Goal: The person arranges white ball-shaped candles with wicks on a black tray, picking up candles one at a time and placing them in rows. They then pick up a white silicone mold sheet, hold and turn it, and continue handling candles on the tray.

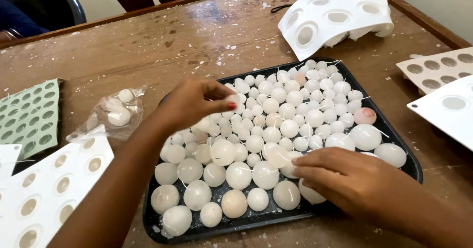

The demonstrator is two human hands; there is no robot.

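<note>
— Starting at the frame's left: the left hand [194, 100] pinches one small white wax ball [233, 100] above the black tray [399, 147] at centre. Hold it lightly (wax dents).

— And the right hand [345, 179], lower right?

— Its fingers close on a larger wax ball [310, 193] at the tray's near edge; lift without bumping neighbours.

The right hand [354, 181] covered part of a wax ball [311, 194] at the near right of the black tray [414, 166], and its grip there couldn't be judged. The left hand [194, 100] hid several small balls beneath it. Along the table's right edge, two white moulds [446, 107] ran out of frame. At the near left corner another white mould [44, 194] was cut off too. The far white mould [335, 16] hid something dark behind it.
</note>
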